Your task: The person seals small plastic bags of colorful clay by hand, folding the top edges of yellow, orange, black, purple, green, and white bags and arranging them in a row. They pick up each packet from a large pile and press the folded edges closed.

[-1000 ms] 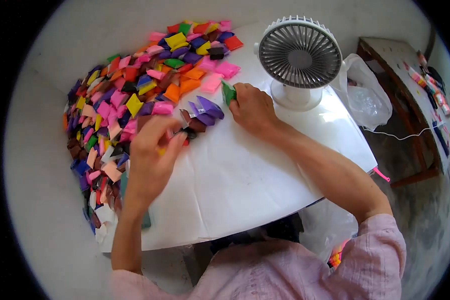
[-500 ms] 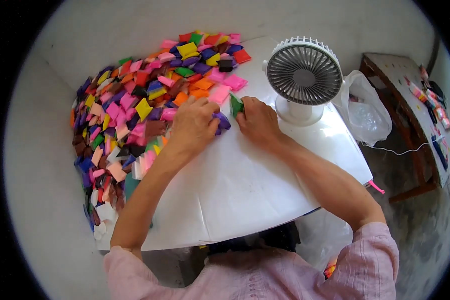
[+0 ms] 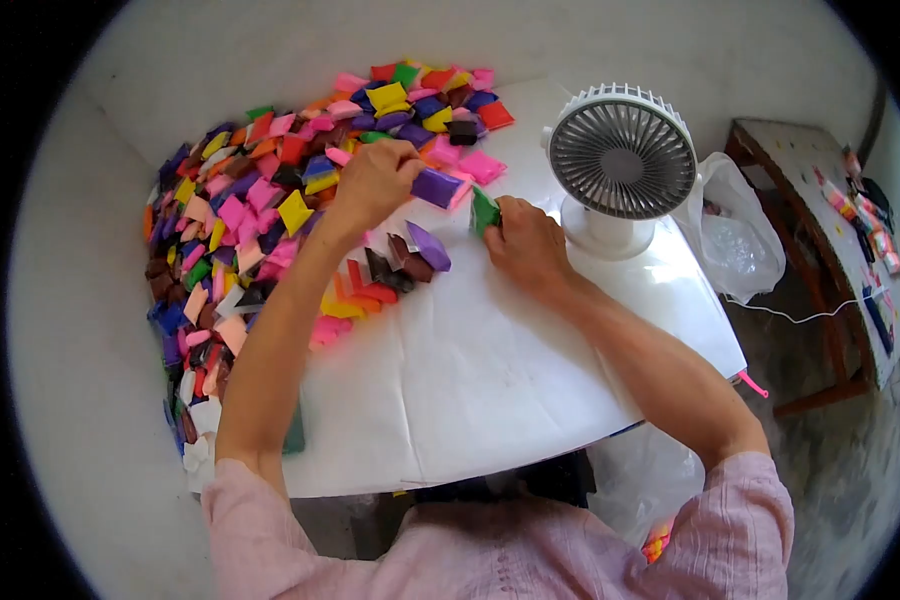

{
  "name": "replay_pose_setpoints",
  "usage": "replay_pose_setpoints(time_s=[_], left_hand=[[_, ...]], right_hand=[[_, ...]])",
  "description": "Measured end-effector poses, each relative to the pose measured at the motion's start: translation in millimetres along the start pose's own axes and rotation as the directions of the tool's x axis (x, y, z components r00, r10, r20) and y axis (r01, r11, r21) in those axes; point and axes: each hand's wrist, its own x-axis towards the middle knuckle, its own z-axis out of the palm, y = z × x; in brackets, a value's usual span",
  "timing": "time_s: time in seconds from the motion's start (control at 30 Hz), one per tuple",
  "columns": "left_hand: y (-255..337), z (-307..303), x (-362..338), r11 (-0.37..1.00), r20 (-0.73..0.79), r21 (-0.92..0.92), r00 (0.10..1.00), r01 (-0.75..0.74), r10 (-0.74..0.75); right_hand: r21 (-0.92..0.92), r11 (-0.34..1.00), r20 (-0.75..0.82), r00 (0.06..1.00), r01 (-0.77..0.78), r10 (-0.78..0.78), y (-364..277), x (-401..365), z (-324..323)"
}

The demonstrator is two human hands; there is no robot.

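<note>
My left hand [image 3: 378, 182] is closed at the front of a heap of small coloured packets [image 3: 255, 195], its fingertips pinching the end of a purple packet [image 3: 436, 188]. My right hand [image 3: 530, 245] is closed on a green packet [image 3: 485, 209], held just above the white table surface. Between my forearms lies an overlapping row of packets. It runs from a lighter purple packet [image 3: 428, 246] through a brown packet [image 3: 410, 260] and a black packet [image 3: 387, 271] to red, orange, yellow and pink ones. My left forearm hides part of the heap.
A white desk fan [image 3: 622, 160] stands right of my right hand. Beyond it a clear plastic bag [image 3: 735, 230] hangs at the table's edge, with a white cable below. A side table [image 3: 820, 190] with scattered items stands at the far right. Walls border the heap.
My left hand has moved up and left, off the lighter purple packet, which now lies uncovered in the row, and onto another purple packet. My right hand still holds the green packet.
</note>
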Motion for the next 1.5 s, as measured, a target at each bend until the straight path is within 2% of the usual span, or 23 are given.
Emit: replay_pose_setpoints(time_s=[0.1,0.23,0.33,0.43,0.47,0.67,0.77,0.87,0.9,0.93,0.97,1.0,1.1,1.2,1.3,1.43,1.5], left_hand=[[-30.8,-4.3,17.2,0.954,0.133,-0.232,0.977,0.192,-0.164],[-63.0,4.7,28.9,0.697,0.305,-0.541,0.883,0.469,-0.357],[-88.0,20.3,36.1,0.583,0.215,-0.643,0.848,0.497,-0.485],[-91.1,1.0,35.2,0.637,0.025,-0.63,0.831,0.444,-0.555],[-106.3,-4.8,36.5,0.664,-0.023,-0.639,0.852,0.389,-0.522],[-148.8,-56.3,23.6,0.597,-0.199,-0.715,0.713,0.363,-0.672],[-169.9,-64.6,15.6,0.617,-0.208,-0.683,0.706,0.39,-0.677],[-187.2,-54.1,13.3,0.797,-0.384,-0.486,0.731,0.36,-0.564],[-186.3,-53.0,10.5,0.924,-0.386,-0.254,0.846,0.286,-0.368],[-184.6,-49.1,4.5,0.986,-0.33,-0.014,0.93,0.168,-0.163],[-177.1,-46.6,-1.2,0.977,-0.221,0.214,0.975,0.017,0.032],[-169.4,-44.7,-5.2,0.929,-0.122,0.368,0.992,0.032,0.014],[-154.5,-35.4,-9.3,0.886,-0.072,0.446,0.992,0.126,-0.105],[-163.5,-25.1,-10.4,0.856,-0.057,0.497,0.989,0.146,-0.135],[-166.0,-15.9,-16.0,0.724,-0.026,0.689,0.999,-0.003,0.029],[-168.0,-11.4,-17.3,0.68,-0.062,0.733,0.996,0.004,0.062],[-173.3,-9.5,-14.3,0.732,-0.136,0.678,0.99,0.069,0.032]], right_hand=[[0.022,1.0,0.009,1.0,-0.001,0.001,-0.2,-0.5,-1.2],[0.036,0.999,-0.013,1.0,0.018,-0.018,0.0,-1.1,-0.6],[0.024,0.999,-0.016,1.0,0.02,-0.02,2.4,-0.5,1.6],[0.006,0.999,-0.019,0.999,0.038,-0.038,3.9,0.6,2.8],[0.003,0.999,-0.022,0.999,0.045,-0.045,4.0,0.3,3.4],[0.005,0.996,-0.037,0.996,0.085,-0.085,2.5,-0.5,5.3],[0.02,0.997,-0.014,0.997,0.072,-0.072,1.4,-0.9,3.6],[-0.004,0.998,-0.006,0.998,0.06,-0.06,0.1,-1.2,3.7],[-0.005,0.998,-0.006,0.998,0.061,-0.061,0.5,-0.9,4.0],[-0.005,0.998,-0.005,0.998,0.063,-0.063,1.4,-0.4,4.7],[-0.006,0.998,-0.006,0.998,0.064,-0.064,2.2,0.3,5.2],[-0.008,0.997,-0.014,0.997,0.081,-0.081,2.8,0.7,5.5],[-0.012,0.99,-0.043,0.99,0.137,-0.138,4.8,-0.8,7.0],[-0.034,0.976,-0.057,0.974,0.216,-0.217,4.3,-3.4,9.2],[-0.074,0.953,-0.039,0.954,0.293,-0.296,2.8,-6.0,9.2],[-0.094,0.929,-0.044,0.931,0.358,-0.363,-0.3,-7.4,8.1],[-0.102,0.922,-0.044,0.925,0.372,-0.378,-0.2,-7.0,7.8]])
